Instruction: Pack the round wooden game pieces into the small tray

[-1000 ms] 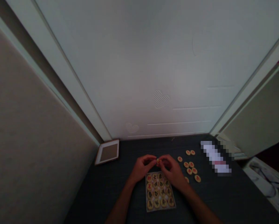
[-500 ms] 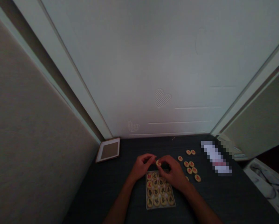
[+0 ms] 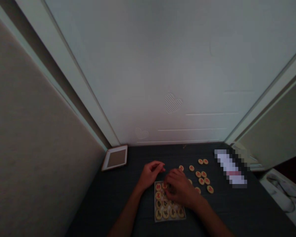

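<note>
A shallow box [image 3: 170, 220] filled with rows of round wooden pieces stands near the table's front; the pieces carry red or dark characters. Over its upper part is my right hand [image 3: 179, 187], fingers closed on a red-marked piece [image 3: 164, 186] at the second spot of the back row. The hand hides several pieces behind it. My left hand [image 3: 151, 174] hovers just beyond the box's back left corner, thumb and fingertips pressed together; whatever they may hold is too small to make out. Loose red-marked pieces [image 3: 201, 181] lie right of my right hand.
A white-framed tablet-like object [image 3: 117, 158] lies at the table's back left. A blurred-out white item [image 3: 229, 166] rests on the right side. The dark table [image 3: 108, 197] meets a white panel [image 3: 148, 82] behind and a wall on the left.
My right hand has moved left and toward me, bringing a red-marked piece from beside my left hand down to the box's back row. My left hand has barely moved.
</note>
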`<state>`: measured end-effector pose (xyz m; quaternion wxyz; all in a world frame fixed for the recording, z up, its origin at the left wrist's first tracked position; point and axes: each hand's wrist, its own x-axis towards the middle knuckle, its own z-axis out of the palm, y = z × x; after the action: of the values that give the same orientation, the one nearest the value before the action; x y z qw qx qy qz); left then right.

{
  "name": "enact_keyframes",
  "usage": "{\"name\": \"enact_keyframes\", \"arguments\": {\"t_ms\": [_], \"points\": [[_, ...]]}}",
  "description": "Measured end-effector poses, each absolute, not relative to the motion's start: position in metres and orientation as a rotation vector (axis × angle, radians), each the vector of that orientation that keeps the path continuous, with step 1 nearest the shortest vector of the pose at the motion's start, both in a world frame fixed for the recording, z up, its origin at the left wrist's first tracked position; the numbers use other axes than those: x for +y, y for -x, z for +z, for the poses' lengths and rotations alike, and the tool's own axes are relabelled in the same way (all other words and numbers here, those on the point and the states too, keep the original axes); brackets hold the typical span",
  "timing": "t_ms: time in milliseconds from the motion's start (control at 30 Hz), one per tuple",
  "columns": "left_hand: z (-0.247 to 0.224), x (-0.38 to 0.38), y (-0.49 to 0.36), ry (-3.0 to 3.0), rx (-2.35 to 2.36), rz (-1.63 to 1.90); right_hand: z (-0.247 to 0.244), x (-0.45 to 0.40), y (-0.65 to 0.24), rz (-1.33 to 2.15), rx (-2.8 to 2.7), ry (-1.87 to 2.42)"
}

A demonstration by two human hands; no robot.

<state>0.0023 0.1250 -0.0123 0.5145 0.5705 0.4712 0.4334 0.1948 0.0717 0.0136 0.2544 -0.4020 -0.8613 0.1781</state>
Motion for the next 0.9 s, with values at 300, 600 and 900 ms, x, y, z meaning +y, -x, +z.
{"name": "enact_keyframes", "arguments": {"t_ms": [300, 600, 900], "points": [[-0.0099, 0.1237, -0.0021, -1.374, 1.13, 1.034, 0.0143, 0.0715, -0.1942, 0.482, -2.323, 1.035], [-0.0095, 0.1237, -0.0023, -1.373, 1.131, 1.039, 0.0107, 0.0738, -0.1944, 0.502, -2.279, 0.985], [-0.0086, 0.124, -0.0019, -1.376, 1.129, 1.044, 0.0134, 0.0739, -0.1973, 0.594, -2.252, 1.007]]}}
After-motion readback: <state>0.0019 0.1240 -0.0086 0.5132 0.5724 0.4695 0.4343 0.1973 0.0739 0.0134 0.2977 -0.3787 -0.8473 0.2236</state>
